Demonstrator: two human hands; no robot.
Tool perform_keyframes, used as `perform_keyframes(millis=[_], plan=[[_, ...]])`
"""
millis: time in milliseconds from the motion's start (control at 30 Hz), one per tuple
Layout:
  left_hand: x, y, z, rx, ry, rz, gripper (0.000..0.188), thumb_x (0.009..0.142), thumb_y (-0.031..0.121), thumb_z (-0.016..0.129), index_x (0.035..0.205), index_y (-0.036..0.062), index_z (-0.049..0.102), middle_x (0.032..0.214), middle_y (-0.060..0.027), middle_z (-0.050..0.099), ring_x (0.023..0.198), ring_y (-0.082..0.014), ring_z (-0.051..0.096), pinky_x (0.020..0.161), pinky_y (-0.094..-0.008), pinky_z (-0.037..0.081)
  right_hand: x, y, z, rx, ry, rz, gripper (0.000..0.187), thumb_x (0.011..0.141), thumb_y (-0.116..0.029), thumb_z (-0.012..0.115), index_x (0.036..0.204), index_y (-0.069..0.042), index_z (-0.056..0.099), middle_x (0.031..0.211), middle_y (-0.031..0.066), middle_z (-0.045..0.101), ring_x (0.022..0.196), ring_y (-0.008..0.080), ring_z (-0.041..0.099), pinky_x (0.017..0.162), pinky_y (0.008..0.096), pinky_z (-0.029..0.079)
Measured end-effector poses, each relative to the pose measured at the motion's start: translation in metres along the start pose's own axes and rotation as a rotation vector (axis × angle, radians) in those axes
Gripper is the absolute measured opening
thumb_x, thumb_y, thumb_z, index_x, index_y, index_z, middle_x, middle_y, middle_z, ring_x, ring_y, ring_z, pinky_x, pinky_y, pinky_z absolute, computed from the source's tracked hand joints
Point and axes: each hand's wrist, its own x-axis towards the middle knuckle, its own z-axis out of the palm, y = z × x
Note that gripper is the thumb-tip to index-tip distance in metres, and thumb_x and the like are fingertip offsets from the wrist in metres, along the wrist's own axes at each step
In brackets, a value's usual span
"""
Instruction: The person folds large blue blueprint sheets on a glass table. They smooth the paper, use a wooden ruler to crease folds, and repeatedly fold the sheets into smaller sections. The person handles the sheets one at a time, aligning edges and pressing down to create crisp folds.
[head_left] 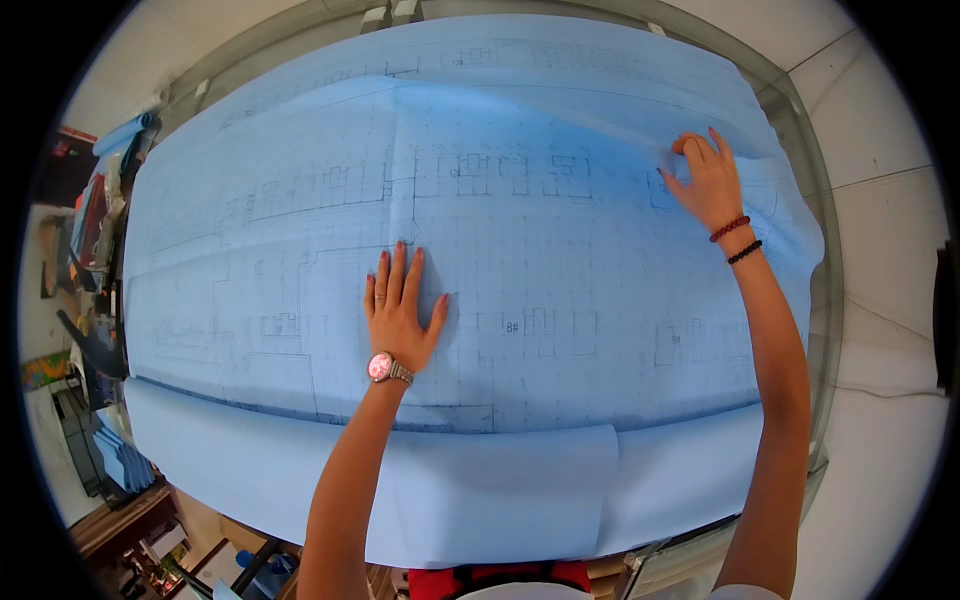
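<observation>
A large blue drawing sheet (pixel 470 280) with thin dark plan lines spreads before me, its surface wavy near the far side. My left hand (pixel 402 305) lies flat on the middle of it, fingers stretched forward and thumb out to the side. A watch (pixel 381 367) with a metal band is on that wrist. Toward the far right, my right hand (pixel 708 178) is over the sheet beside a raised ripple, fingers bent and apart, thumb separate from the index finger. Two beaded bracelets (pixel 735 238) circle the right wrist. Whether its fingertips touch the paper is hard to see.
Beneath the paper is a glass-topped table (pixel 822 300) with a pale rim. The sheet's near part (pixel 500 490) folds over along the front edge. Folded blue papers (pixel 122 455) and assorted items crowd the left side. Pale floor tiles (pixel 885 260) lie to the right.
</observation>
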Motion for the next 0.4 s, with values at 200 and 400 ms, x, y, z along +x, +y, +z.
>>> perform_keyframes(millis=[200,400], plan=[[-0.005,-0.001,0.0,0.025,0.007,0.014,0.064,0.092,0.041,0.057,0.148,0.0149,0.041,0.157,-0.0103,0.033,0.146,-0.0316,0.027,0.118,-0.0522,0.018,-0.031,-0.047,-0.054,0.039,-0.237,0.223,0.033,0.084,-0.005,0.066,0.116,-0.008,0.061,0.089,0.0054,0.068,0.077,0.0244,0.062,0.08,0.0349,0.052],[-0.006,-0.002,0.0,0.002,-0.031,0.007,0.068,0.093,0.045,0.056,0.151,0.017,0.036,0.159,-0.0092,0.029,0.147,-0.0323,0.023,0.119,-0.052,0.015,-0.095,-0.058,-0.092,0.069,-0.074,-0.005,0.046,0.085,0.0,0.061,0.129,-0.015,0.06,0.097,0.0071,0.071,0.079,0.0207,0.064,0.074,0.0322,0.053]])
